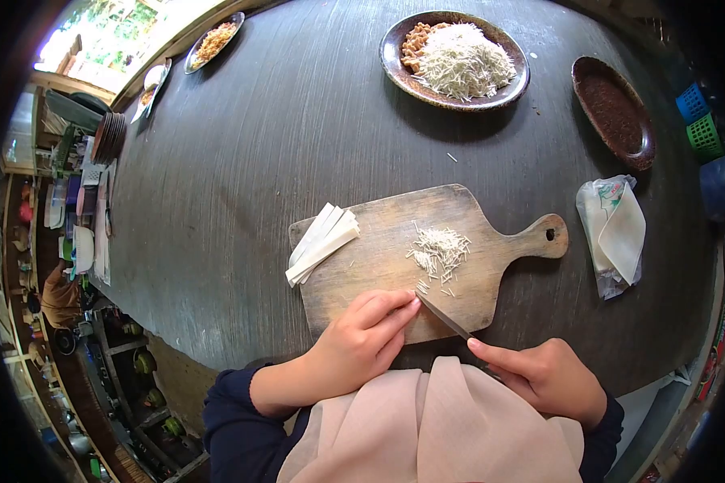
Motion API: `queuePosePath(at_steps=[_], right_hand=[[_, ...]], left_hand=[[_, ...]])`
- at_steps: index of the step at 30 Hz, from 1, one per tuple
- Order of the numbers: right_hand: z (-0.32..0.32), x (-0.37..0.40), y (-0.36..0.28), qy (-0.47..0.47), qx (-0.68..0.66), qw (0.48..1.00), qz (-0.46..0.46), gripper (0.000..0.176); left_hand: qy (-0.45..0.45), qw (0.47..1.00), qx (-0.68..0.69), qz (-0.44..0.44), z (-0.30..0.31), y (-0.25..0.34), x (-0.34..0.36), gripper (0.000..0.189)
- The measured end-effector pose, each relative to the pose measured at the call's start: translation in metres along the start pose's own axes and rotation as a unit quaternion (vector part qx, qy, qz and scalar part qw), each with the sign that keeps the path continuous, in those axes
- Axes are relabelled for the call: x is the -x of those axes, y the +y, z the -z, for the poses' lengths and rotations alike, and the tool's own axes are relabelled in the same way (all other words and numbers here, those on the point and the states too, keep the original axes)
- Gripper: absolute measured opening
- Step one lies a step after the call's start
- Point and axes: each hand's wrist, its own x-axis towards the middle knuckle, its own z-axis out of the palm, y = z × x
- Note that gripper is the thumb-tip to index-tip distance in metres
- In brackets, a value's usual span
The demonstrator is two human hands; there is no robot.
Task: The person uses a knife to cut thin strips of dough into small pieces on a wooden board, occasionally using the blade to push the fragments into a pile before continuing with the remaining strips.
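Note:
My right hand (544, 373) grips a knife (446, 315), its blade slanting up-left across the near edge of a wooden cutting board (370, 278). Close to the knife tip, my left hand (370, 331) rests on the board with fingers pressed together; what lies under them is hidden. Just beyond the blade is a small heap of thin white shreds (441, 252), with a few loose bits beside the fingertips. Several flat white strips of what looks like pastry wrapper (323, 243) are stacked at the board's left end.
A brown plate (395, 83) at the back holds a pile of white shreds (467, 60) and brown pieces (417, 47). An oval brown dish (616, 109) and a plastic packet with white sheets (612, 229) lie right. Small food dishes (215, 43) stand far left.

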Motion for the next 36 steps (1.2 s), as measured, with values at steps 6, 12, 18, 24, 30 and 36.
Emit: queuePosePath(at_steps=[6, 12, 18, 24, 30, 36], right_hand=[[0.0, -0.001, 0.001, 0.002, -0.009, 1.0, 0.003, 0.051], [0.0, -0.001, 0.001, 0.005, -0.012, 1.0, 0.007, 0.051], [0.007, -0.003, -0.007, -0.027, -0.022, 0.999, -0.036, 0.048], [-0.002, -0.001, 0.001, -0.006, 0.013, 1.0, 0.006, 0.05], [-0.002, -0.002, -0.005, -0.011, 0.064, 0.998, 0.006, 0.052], [-0.009, -0.003, 0.002, 0.002, 0.031, 1.0, 0.003, 0.051]], left_hand=[[0.002, 1.0, 0.002, -0.001, 0.0, 0.0, 0.0, 0.039], [-0.001, 1.0, 0.004, -0.002, 0.001, 0.0, -0.001, 0.038], [0.004, 1.0, 0.002, -0.002, 0.001, 0.001, -0.001, 0.037], [0.015, 1.0, -0.002, -0.004, -0.001, 0.001, -0.001, 0.036], [0.01, 1.0, -0.012, -0.004, 0.0, 0.001, -0.001, 0.035], [0.014, 1.0, -0.02, -0.004, -0.002, 0.001, 0.0, 0.035]])
